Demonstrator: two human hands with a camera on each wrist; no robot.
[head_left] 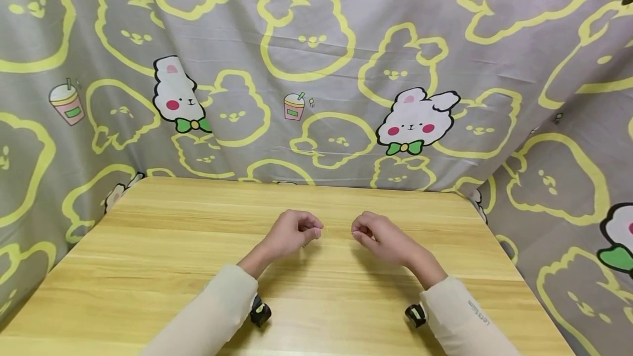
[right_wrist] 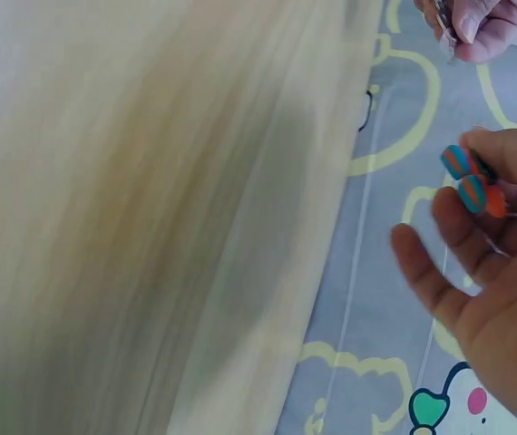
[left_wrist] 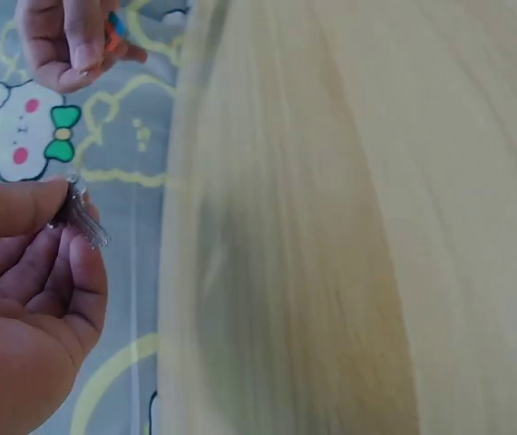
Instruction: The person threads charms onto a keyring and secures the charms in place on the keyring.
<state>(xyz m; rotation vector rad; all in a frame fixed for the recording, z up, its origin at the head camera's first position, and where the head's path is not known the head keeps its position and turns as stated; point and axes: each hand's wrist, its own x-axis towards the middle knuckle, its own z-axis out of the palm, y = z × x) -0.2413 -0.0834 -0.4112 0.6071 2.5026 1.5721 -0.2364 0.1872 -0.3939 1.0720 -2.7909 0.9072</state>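
left hand [left_wrist: 23, 299] pinches clear clip [left_wrist: 84, 220] | right hand [right_wrist: 494, 290] pinches striped beads [right_wrist: 469, 179] (fingers curled)

Small clear plastic piece [left_wrist: 84, 220] pinched upright; two orange-teal striped beads [right_wrist: 470, 179] on thin wire, held.

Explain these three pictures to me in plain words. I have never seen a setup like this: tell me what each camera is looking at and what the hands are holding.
No machine here: a person works with two bare hands over a light wooden table, ringed by a grey cloth printed with yellow and white rabbits. The wide picture comes from a camera on the head, looking down. The other two come from small cameras strapped to the wrists, so each shows its own hand close up, blurred table beside it. The left hand pinches a small clear, slender piece. The right hand pinches two small beads striped orange and teal. Nothing else shows lying on the table.
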